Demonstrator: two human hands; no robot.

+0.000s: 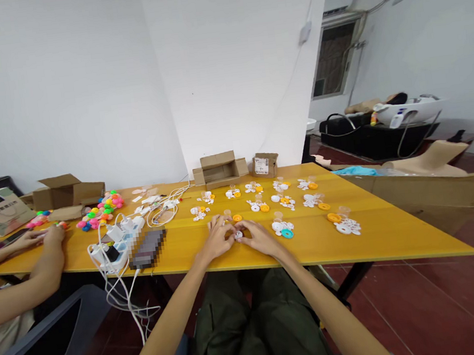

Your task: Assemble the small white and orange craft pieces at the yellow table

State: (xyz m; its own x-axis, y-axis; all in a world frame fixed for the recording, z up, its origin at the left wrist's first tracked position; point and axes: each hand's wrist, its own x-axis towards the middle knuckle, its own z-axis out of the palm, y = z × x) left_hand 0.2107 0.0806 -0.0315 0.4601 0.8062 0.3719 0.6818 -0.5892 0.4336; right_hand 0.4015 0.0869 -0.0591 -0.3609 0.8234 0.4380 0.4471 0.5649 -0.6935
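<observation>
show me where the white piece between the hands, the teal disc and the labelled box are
white piece [238, 235], head view, on its exposed middle
teal disc [287, 233], head view, on its upper face
labelled box [261, 166], head view, on its white label

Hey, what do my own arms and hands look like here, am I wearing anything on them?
Your left hand and right hand are ungloved. The left forearm and right forearm are slim and uncovered as far as the picture shows, with no sleeve, watch, bracelet or cable visible. Any rings would be too small to make out.
</observation>
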